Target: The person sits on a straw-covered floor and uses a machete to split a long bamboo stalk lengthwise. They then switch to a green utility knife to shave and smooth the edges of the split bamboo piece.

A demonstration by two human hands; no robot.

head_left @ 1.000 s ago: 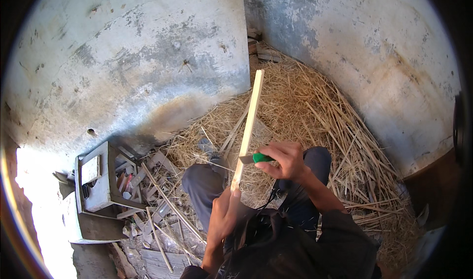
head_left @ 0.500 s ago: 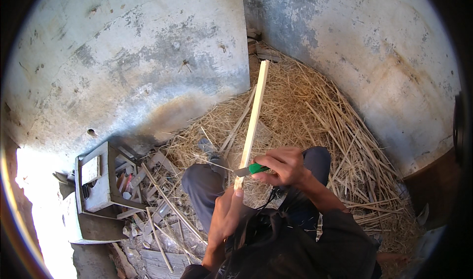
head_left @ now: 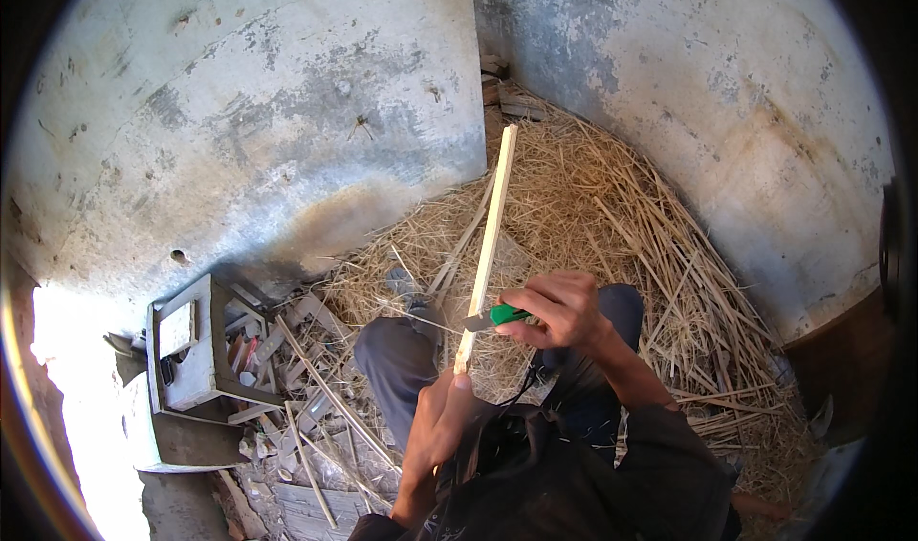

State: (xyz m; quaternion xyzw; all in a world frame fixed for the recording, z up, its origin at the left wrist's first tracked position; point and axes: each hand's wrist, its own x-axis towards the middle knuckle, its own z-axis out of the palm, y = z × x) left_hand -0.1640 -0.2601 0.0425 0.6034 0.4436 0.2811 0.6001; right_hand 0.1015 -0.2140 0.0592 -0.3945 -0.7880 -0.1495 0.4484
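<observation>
A long pale bamboo or wood strip points away from me, slanting up over the straw. My left hand is closed around its near end, between my knees. Just beyond those fingers the strip's surface looks notched and rough. My right hand grips a green-handled knife. Its short grey blade lies across the strip, a little way past my left hand. A thin sliver sticks out to the left beside the blade; whether it is joined to the strip I cannot tell.
Straw and shavings cover the floor ahead, with thin split sticks heaped along the right wall. At left stands a worn wooden box frame among scraps and loose sticks. Stained walls close in the far side.
My right hand and the knife have moved slightly away from my left hand along the strip. The strip's far end has shifted a little left and toward me.
</observation>
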